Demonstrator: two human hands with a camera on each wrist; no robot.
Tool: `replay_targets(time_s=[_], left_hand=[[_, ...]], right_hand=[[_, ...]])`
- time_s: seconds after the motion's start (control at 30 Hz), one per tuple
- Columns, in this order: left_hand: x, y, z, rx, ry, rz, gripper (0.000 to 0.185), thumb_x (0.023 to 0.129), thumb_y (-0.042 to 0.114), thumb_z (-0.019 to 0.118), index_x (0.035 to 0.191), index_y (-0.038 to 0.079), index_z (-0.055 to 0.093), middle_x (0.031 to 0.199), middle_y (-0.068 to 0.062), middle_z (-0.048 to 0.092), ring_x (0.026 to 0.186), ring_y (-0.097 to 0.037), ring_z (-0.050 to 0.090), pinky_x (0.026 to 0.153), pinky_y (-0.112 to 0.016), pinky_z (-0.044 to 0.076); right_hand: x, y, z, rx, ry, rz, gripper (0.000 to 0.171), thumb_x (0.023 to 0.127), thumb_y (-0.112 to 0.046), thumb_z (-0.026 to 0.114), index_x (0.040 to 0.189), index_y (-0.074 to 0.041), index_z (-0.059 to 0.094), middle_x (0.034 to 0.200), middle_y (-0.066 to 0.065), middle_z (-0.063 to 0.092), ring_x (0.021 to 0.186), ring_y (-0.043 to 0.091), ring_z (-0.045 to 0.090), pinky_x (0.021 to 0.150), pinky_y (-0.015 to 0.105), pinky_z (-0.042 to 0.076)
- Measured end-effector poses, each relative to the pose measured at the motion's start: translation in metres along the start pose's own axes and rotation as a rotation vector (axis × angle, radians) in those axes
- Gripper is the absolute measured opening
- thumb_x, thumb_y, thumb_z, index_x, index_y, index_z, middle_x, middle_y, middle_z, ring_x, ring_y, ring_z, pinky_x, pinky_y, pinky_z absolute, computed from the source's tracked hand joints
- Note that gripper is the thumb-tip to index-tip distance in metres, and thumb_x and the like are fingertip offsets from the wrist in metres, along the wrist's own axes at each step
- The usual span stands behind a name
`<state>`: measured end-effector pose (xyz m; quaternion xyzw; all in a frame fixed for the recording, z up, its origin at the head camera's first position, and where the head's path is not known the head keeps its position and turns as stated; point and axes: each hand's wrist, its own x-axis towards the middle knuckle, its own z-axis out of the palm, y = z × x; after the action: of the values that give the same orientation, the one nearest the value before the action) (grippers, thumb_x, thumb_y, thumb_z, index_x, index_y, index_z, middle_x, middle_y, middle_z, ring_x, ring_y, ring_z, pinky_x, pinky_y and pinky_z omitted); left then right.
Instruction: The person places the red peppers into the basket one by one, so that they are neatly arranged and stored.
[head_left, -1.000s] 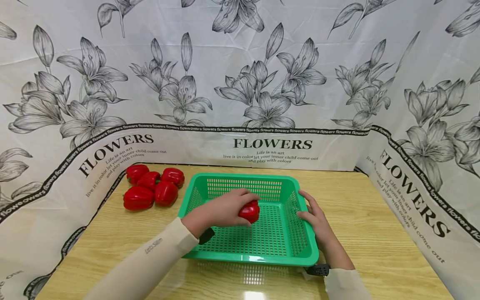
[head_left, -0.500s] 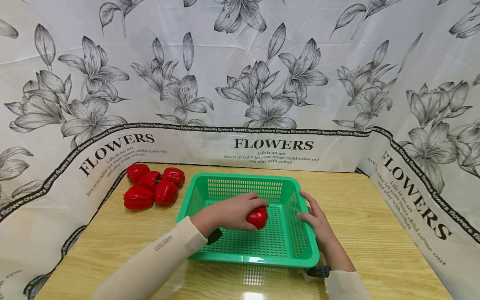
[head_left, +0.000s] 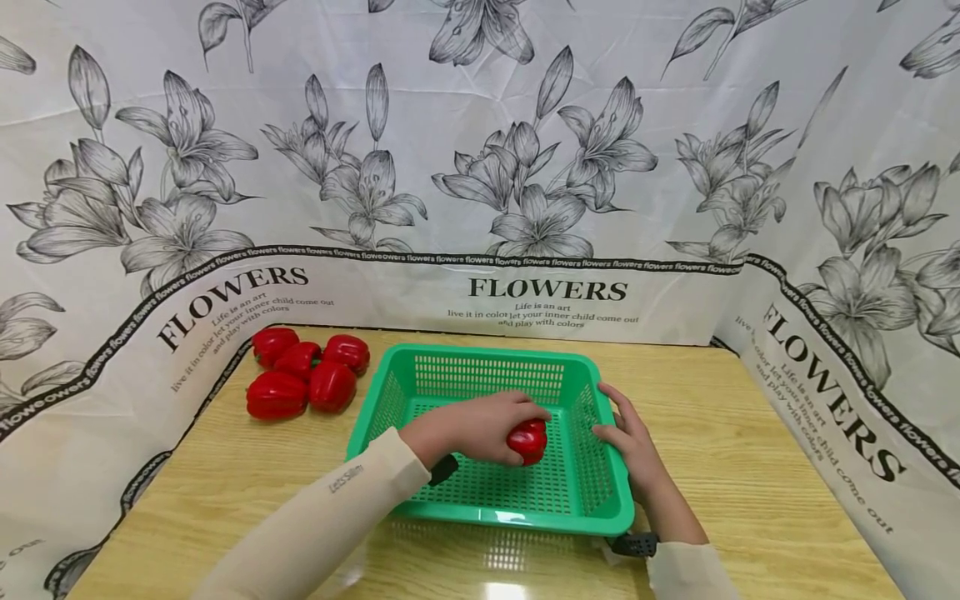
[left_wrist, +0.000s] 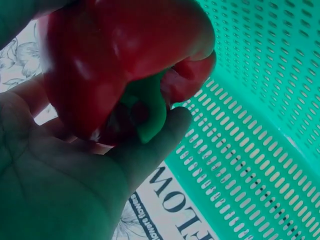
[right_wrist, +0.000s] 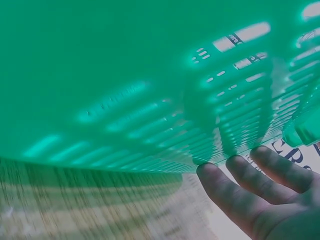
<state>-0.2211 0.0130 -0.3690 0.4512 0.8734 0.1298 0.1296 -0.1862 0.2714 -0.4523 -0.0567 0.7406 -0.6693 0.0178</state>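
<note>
Light wood-grain table (head_left: 750,467), glossy, light glare at its near edge. White cloth backdrop (head_left: 480,167) with black lily prints and "FLOWERS" lettering wraps behind the table and along both sides.

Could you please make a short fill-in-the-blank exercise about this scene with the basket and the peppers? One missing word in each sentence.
1. The left hand holds a red pepper inside the ____ basket.
2. The right hand rests against the basket's ____ side.
3. On the wooden table, left of the basket, lie ____ more red peppers.
4. The word printed in large letters on the backdrop is ____.

Missing words: green; right; five; FLOWERS
</note>
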Motion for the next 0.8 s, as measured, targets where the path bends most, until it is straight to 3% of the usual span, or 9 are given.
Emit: replay_targets(time_s=[0.23,0.6,0.8], left_hand=[[0.013,0.004,0.003,-0.018,-0.024,-0.002,0.062,0.084,0.029,0.071,0.141,0.025,0.047,0.132,0.003,0.051,0.106,-0.009,0.054,0.08,-0.021,0.05],[0.033,0.014,0.015,-0.006,-0.168,0.016,0.059,0.083,0.028,0.072,0.137,0.019,0.049,0.118,0.003,0.054,0.096,-0.007,0.054,0.076,-0.019,0.049],[0.037,0.019,0.021,0.023,-0.205,0.015,0.057,0.084,0.032,0.073,0.134,0.022,0.049,0.117,0.004,0.055,0.097,-0.007,0.054,0.077,-0.02,0.049]], right_hand=[[0.002,-0.001,-0.001,0.006,-0.009,-0.004,0.064,0.099,-0.012,0.046,0.155,-0.02,0.015,0.143,0.031,0.038,0.099,0.024,0.067,0.078,0.044,0.057],[0.001,-0.001,0.0,0.011,-0.017,-0.005,0.064,0.1,-0.013,0.045,0.155,-0.02,0.015,0.144,0.03,0.038,0.098,0.023,0.067,0.077,0.046,0.058],[0.001,0.0,0.001,0.024,-0.027,0.001,0.063,0.1,-0.014,0.046,0.155,-0.02,0.015,0.144,0.03,0.036,0.101,0.025,0.067,0.079,0.05,0.058]])
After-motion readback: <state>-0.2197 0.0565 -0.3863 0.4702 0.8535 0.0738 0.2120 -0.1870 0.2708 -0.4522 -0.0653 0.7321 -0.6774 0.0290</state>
